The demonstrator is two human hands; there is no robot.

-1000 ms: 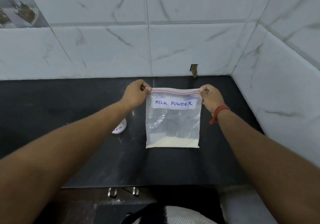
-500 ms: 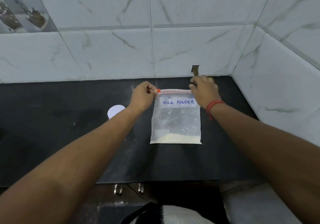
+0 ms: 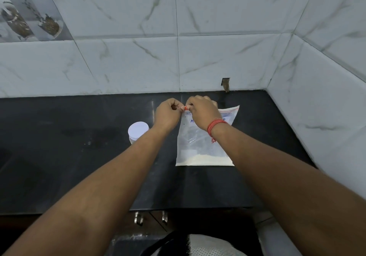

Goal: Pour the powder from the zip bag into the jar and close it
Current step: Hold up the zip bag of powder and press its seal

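Note:
A clear zip bag [image 3: 198,146] with a handwritten label and a red zip strip stands on the black counter [image 3: 69,156], pale powder settled along its bottom edge. My left hand [image 3: 166,114] pinches the bag's top left corner. My right hand [image 3: 202,112] is closed on the red slider right beside it, covering most of the label. A small jar with a white lid [image 3: 138,131] stands left of the bag, partly hidden behind my left forearm.
Marble-tiled walls meet in a corner at the back right of the counter. A small notch [image 3: 225,84] is cut in the back wall. Two metal cabinet handles [image 3: 150,217] show below the counter's front edge.
My right hand has travelled left along the bag's top, from the right corner to the left corner next to my left hand. The jar's lid has come into view.

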